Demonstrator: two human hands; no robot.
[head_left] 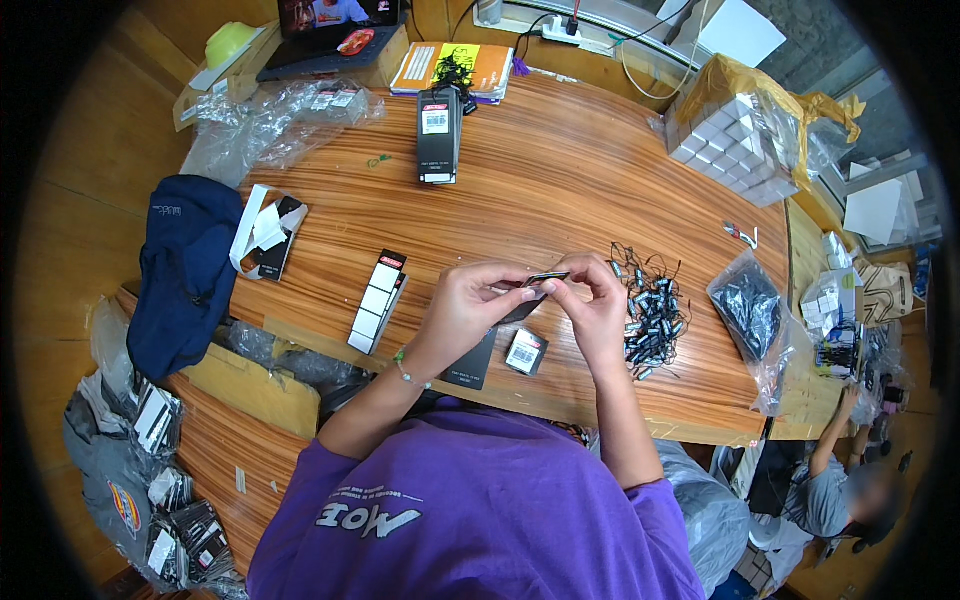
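Note:
In front of my body, my left hand (478,300) and my right hand (592,305) pinch a small black card (524,310) between thumbs and fingers. Its upper edge shows between the two thumbs; the fingers cover the rest. Just below my hands, a black card piece with a white label (525,352) lies near the table's edge. Beside it, partly under my left wrist, is a larger black card (473,362). Right of my right hand spreads a pile of small dark corded pieces (655,312). To the left lies a black strip with white labels (378,300).
A stack of black cards (437,140) stands at the back. Around the wooden table (560,180) are a navy bag (180,270), a plastic bag of black items (748,310), wrapped white boxes (735,140) and a laptop (330,40). Another person (835,495) sits at right.

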